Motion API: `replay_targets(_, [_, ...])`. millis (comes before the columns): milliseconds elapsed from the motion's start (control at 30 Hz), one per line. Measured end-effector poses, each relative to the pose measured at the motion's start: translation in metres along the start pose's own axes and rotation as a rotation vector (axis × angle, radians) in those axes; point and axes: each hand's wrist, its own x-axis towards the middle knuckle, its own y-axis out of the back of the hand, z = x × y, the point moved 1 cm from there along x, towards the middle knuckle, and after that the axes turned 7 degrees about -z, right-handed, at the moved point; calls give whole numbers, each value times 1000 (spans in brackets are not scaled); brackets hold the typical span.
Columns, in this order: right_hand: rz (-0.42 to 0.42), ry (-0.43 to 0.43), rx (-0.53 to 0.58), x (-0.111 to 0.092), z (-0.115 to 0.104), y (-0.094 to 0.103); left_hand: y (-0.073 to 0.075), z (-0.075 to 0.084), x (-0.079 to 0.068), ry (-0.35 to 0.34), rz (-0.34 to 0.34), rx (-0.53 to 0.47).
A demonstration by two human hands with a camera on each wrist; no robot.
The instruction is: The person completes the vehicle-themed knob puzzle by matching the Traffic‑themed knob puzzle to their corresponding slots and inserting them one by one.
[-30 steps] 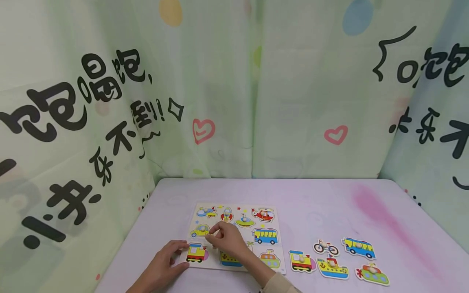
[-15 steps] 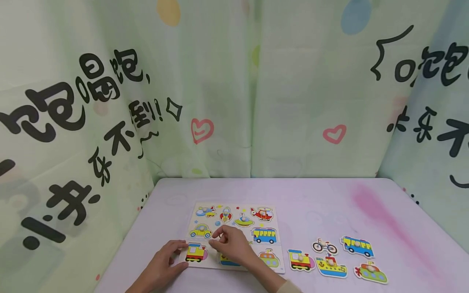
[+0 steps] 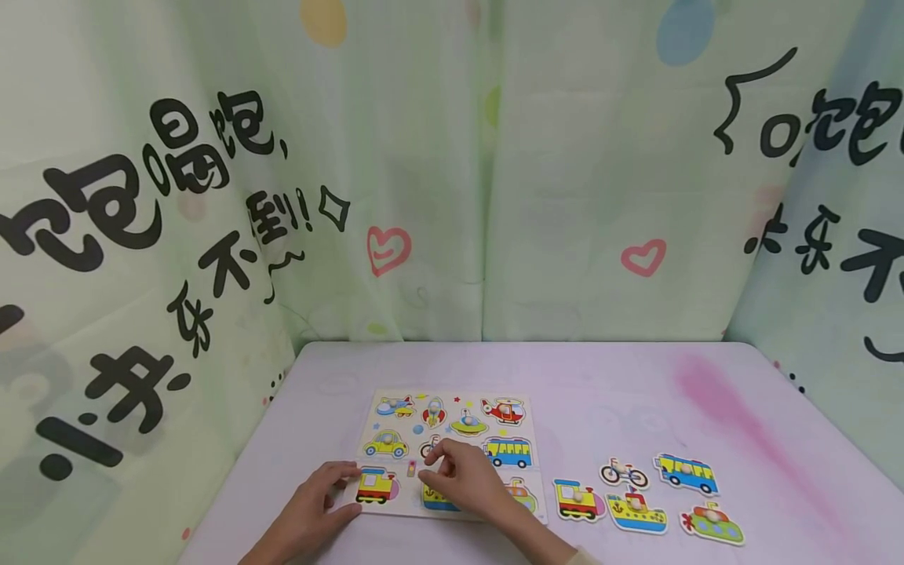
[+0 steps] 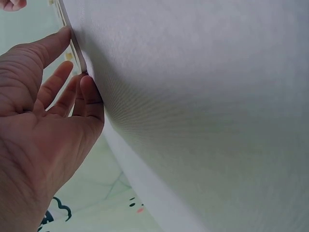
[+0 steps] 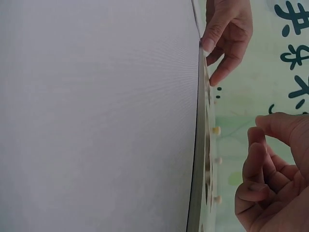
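A pale puzzle board (image 3: 417, 514) printed with vehicles lies on the table. My left hand (image 3: 318, 501) holds its near left corner, thumb at the near edge and fingers along the left side. In the left wrist view, the left hand's fingertips (image 4: 89, 87) touch the board's edge. My right hand (image 3: 462, 479) hovers over the middle with fingers loosely bent and nothing visible between them. A yellow car piece (image 3: 385, 444) with a knob sits in the board, left of that hand. The right hand covers part of the bicycle picture and the boat picture (image 3: 439, 498).
Several loose knobbed pieces lie right of the board: train (image 3: 579, 500), bicycle (image 3: 623, 473), boat (image 3: 637, 512), bus (image 3: 687, 473) and submarine (image 3: 712, 523). Airplane (image 3: 395, 406), rocket (image 3: 434, 412), flying saucer (image 3: 469, 424) and helicopter (image 3: 504, 411) pieces fill the board's far row. Printed curtains (image 3: 551, 196) surround the table.
My right hand has moved right, away from the yellow car, uncovering the car's right side and part of the bicycle picture. The left hand stays at the board's corner.
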Motion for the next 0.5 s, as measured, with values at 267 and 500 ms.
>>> replay_targets(267, [-16, 1, 11, -9, -3, 8, 2, 3, 1, 21, 1, 3])
replay_targets(500, [-11, -21, -21, -18, 0, 17, 1, 3, 1, 35, -5, 0])
